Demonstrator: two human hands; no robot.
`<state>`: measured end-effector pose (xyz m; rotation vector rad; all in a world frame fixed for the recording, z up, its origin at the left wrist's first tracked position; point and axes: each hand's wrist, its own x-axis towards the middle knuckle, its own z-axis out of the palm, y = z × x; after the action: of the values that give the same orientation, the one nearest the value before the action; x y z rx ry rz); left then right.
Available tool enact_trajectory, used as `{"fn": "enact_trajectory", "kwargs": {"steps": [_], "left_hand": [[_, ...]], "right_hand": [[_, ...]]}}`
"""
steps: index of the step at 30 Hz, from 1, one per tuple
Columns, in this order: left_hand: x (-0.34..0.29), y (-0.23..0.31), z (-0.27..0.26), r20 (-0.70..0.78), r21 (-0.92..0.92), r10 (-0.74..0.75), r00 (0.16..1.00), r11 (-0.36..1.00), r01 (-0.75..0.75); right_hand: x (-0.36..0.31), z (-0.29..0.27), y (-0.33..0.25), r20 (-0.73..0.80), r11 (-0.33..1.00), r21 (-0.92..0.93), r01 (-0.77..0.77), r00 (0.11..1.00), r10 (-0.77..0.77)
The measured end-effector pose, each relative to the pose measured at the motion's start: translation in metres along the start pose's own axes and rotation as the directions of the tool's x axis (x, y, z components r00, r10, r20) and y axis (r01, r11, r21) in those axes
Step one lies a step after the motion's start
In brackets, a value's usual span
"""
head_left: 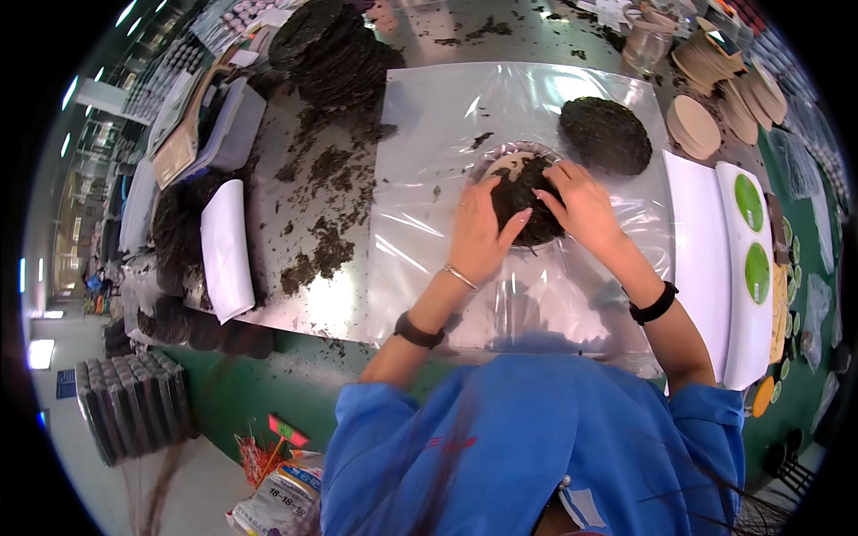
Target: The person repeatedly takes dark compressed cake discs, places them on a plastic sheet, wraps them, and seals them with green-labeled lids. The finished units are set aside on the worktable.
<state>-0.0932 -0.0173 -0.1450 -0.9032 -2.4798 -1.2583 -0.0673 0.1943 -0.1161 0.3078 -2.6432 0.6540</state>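
A dark, ragged round cake of dried flakes (pixel 529 230), much like dried seaweed, lies in a clear round plastic dish (pixel 511 148). Part of a pale beige disc (pixel 509 164) shows at its far left edge. My left hand (pixel 478 230) grips the cake's left side, thumb across the top. From the right, my right hand (pixel 581 205) curls its fingers on the far right edge, thumb over the middle. The undersides of both hands are hidden. A second dark round cake (pixel 606 136) lies beyond my right hand, on the clear plastic sheet (pixel 416 241).
A tall stack of dark cakes (pixel 326 54) stands at the far left, with loose flakes (pixel 326 250) scattered on the metal table. Several beige discs (pixel 693 127) and a clear jar (pixel 647 46) are at the far right. White sheets with green round labels (pixel 749 204) lie nearer right.
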Motion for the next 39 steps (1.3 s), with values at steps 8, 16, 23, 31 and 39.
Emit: {"fn": "enact_trajectory", "kwargs": {"steps": [8,16,23,31,39], "left_hand": [[-0.003,-0.005,-0.001,0.11,-0.012,-0.011,0.994,1.0,0.012],[-0.004,-0.003,0.004,0.115,0.052,-0.019,0.993,0.999,0.013],[-0.01,-0.001,0.004,0.034,0.063,0.03,0.999,0.997,-0.032],[0.031,-0.063,-0.119,-0.097,0.16,-0.132,0.987,0.976,0.146],[0.03,-0.33,-0.258,-0.589,0.269,-0.644,0.488,0.413,0.87]], "right_hand": [[0.032,-0.001,-0.005,0.173,0.996,0.057,0.067,0.982,-0.076],[0.077,-0.039,0.062,0.608,0.903,0.396,-0.167,0.785,-0.122],[0.071,-0.017,0.072,0.51,0.395,0.697,-0.598,0.801,0.313],[0.036,0.005,0.023,-0.133,0.951,-0.28,-0.128,0.987,0.094],[0.025,-0.014,0.012,-0.089,0.997,-0.048,-0.053,0.995,0.048]]}}
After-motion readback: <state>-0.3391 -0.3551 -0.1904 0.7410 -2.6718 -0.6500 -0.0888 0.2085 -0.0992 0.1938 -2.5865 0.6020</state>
